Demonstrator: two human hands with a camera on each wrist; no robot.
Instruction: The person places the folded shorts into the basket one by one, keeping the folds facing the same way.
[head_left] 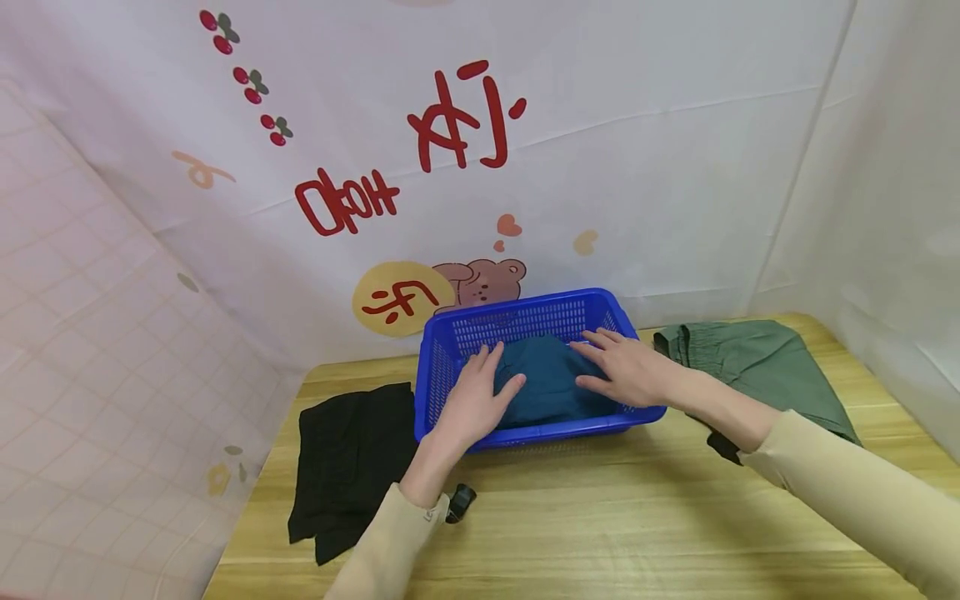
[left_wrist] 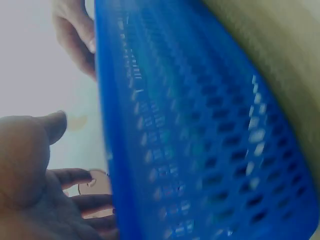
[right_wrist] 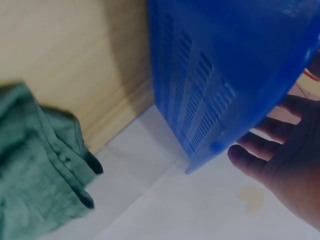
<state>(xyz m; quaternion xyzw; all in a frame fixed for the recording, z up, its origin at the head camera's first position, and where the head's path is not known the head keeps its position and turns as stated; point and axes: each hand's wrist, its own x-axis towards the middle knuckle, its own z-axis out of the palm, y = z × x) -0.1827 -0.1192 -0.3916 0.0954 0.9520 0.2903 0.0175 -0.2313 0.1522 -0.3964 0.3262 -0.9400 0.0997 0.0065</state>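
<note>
A blue plastic basket (head_left: 555, 432) with mesh-like walls stands on the table, and inside it lies a folded dark teal cloth (head_left: 551, 387). My left hand (head_left: 474, 402) reaches over the front left of the basket, its fingers spread at the cloth's left side. Over the right rim comes my right hand (head_left: 633, 368), fingers extended toward the cloth's right side. Neither hand grips anything. In the left wrist view, my left hand (left_wrist: 55, 200) appears beside the basket wall (left_wrist: 200, 125). The right wrist view has my right hand (right_wrist: 295, 155) at the basket's rim.
Folded black clothing (head_left: 348, 467) lies left of the basket on the wooden table (head_left: 600, 525). Green clothing (head_left: 772, 358) with a gathered waistband lies to the right. A small black object (head_left: 461, 503) is by the left cuff. A printed white curtain (head_left: 637, 167) hangs behind.
</note>
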